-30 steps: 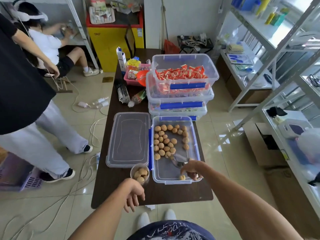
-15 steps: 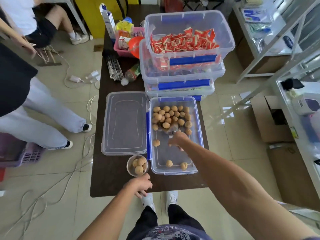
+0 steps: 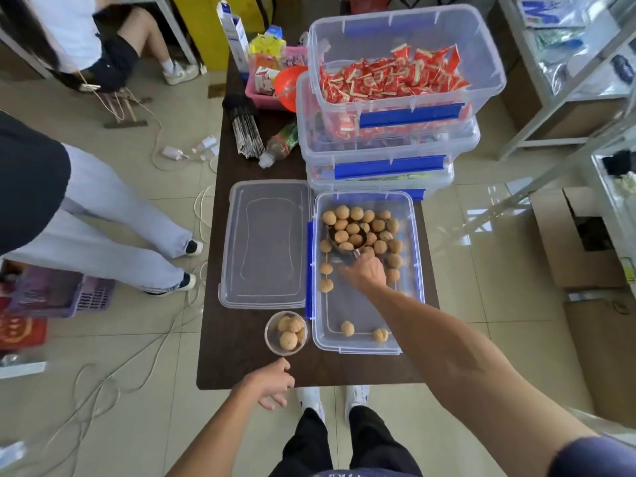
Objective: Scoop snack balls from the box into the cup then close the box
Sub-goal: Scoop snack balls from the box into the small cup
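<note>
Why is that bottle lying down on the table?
I can't tell why, but the bottle does look odd: it lies tipped on its side beside the stacked boxes, cap toward the table's left edge. Nothing looks spilled.

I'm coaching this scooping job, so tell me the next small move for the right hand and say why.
Probably lift the metal scoop level and carry it left to the small clear plastic cup. The right hand has its grip on the scoop's handle, several round tan snack balls already sit in its bowl inside the clear plastic box, and the cup looks only part full.
</note>
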`<state>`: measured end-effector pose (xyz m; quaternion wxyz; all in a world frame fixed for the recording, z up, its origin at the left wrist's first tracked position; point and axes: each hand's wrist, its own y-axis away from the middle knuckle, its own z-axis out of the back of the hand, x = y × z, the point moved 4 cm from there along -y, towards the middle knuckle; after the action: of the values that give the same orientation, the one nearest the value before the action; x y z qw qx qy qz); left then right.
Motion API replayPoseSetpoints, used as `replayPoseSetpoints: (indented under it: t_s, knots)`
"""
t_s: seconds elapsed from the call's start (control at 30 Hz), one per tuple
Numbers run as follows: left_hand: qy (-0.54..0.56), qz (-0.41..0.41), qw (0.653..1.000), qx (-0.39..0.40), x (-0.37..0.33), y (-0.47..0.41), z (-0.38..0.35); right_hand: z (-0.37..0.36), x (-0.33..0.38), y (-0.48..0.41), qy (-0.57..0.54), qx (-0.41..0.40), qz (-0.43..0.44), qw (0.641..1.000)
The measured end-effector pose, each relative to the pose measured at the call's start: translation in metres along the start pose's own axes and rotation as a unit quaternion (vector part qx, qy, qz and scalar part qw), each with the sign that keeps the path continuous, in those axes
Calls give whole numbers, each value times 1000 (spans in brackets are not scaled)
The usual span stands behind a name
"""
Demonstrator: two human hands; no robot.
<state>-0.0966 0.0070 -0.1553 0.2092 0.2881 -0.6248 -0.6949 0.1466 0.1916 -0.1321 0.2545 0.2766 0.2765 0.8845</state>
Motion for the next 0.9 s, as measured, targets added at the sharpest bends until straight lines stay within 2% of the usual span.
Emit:
replayPoseSetpoints:
  t_s: [0.27, 0.53, 0.73, 0.9]
  knots:
    - [16, -5, 999, -43, 15, 14, 16, 6, -38, 20, -24, -44, 17, 999]
    - [-9, -33, 994, -102, 9, 31, 30, 46, -49, 53, -11, -79, 79, 994]
    - [-54, -46, 987, -147, 3, 45, 47, 78, -56, 72, 76, -79, 119, 987]
    - [-60, -62, 983, -165, -4, 54, 51, 91, -49, 97, 128, -51, 196, 971]
